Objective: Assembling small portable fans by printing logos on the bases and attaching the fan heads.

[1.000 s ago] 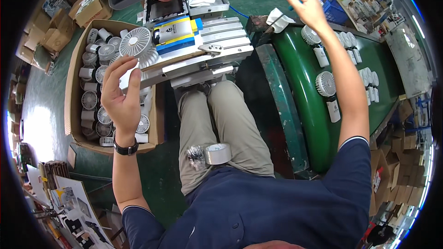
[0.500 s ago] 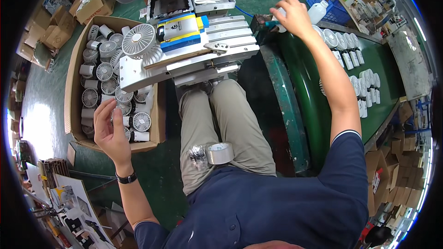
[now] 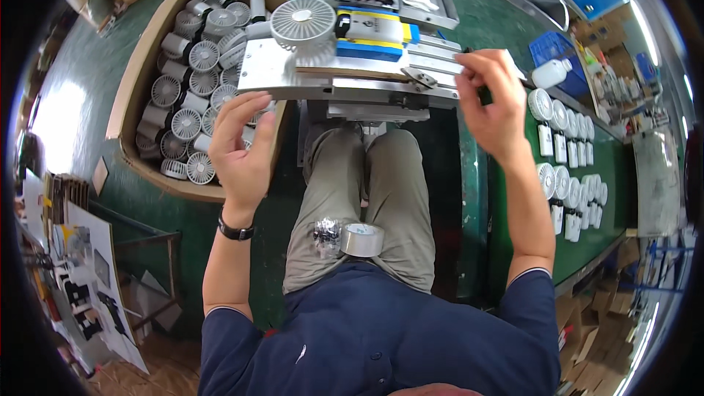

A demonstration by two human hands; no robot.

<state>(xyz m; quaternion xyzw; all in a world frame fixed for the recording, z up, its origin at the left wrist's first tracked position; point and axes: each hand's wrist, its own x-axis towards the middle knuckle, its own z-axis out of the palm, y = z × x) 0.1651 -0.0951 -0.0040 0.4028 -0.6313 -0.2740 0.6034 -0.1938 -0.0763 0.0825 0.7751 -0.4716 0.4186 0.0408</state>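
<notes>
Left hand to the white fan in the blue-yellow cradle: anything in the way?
Nothing visible. Between the left hand and the white fan, only the flat silver plate shows. The brown strip on it starts just right of the straight path. Height clearance is hard to judge from one view.

Glare whitens the floor (image 3: 64, 128) at left; edges bend; corners darken.

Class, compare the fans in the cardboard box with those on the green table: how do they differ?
The boxed fans lie jumbled at many angles; the table fans are lined up in two rows, handles all pointing alike. The boxed fans clearly outnumber the table fans. Both have pale round grilles.
</notes>
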